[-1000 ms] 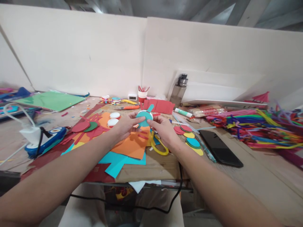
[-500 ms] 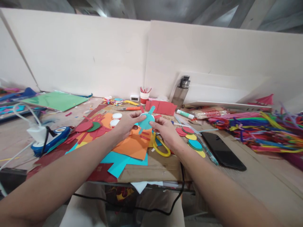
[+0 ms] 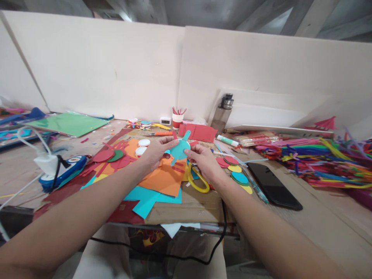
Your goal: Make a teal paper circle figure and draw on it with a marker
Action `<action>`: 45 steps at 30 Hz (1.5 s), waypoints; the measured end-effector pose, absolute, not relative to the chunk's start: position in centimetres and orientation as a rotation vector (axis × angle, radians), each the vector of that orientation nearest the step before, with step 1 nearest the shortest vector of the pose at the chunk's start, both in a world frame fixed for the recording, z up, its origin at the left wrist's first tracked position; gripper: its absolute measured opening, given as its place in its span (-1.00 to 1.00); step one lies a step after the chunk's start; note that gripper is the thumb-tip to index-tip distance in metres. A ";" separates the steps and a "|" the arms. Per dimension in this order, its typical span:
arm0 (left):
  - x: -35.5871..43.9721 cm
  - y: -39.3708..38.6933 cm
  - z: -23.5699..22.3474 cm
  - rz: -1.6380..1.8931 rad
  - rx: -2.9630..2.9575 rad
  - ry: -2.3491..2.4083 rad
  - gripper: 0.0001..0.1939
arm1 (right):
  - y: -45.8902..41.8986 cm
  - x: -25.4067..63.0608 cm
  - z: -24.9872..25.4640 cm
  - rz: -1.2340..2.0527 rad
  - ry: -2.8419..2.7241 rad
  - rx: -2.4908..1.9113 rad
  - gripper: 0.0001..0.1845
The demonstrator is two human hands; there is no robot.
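Observation:
Between my hands, raised over the table, is a light-blue paper disc (image 3: 180, 149) with blue and red paper strips sticking out around it. My left hand (image 3: 158, 152) pinches its left edge, the thumb lying on the face. On the opposite edge my right hand (image 3: 202, 158) grips it between thumb and fingers. What lies behind the disc is mostly hidden. Below are an orange paper sheet (image 3: 164, 182) and a blue sheet (image 3: 145, 207). Yellow-handled scissors (image 3: 200, 188) lie by my right wrist, their blades partly covered.
At left are red paper discs (image 3: 104, 155) and a power strip (image 3: 62, 174). White round lids (image 3: 141, 150) lie behind my left hand. To the right are coloured discs (image 3: 240, 177), a phone (image 3: 273, 186), and pipe cleaners (image 3: 322, 162). A bottle (image 3: 222, 116) and glue stick (image 3: 227, 140) are farther back.
The disc has shifted very slightly and its white rim no longer shows along the top. Both hands keep their grip in nearly the same place.

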State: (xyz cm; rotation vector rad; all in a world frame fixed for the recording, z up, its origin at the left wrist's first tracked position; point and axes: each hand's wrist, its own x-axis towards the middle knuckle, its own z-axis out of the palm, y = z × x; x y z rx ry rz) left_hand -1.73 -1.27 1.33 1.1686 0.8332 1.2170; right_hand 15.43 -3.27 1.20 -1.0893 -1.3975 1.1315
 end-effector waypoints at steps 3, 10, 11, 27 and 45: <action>-1.7 -1.1 1.3 1.253 1.162 0.818 -0.59 | -3.1 15.5 1.0 1.106 -1.436 -1.101 -0.65; -1.6 -0.7 0.8 1.312 1.139 0.816 -0.59 | -3.0 15.6 0.8 1.126 -1.437 -1.099 -0.65; -1.5 -0.7 0.8 1.314 1.128 0.809 -0.59 | -3.0 15.6 0.8 1.117 -1.440 -1.105 -0.64; -1.5 -0.9 1.2 1.279 1.127 0.756 -0.61 | -3.0 15.7 0.9 1.086 -1.445 -1.124 -0.61; -1.8 -0.8 0.5 1.287 1.263 0.827 -0.59 | -3.3 15.9 1.4 1.078 -1.493 -1.130 -0.60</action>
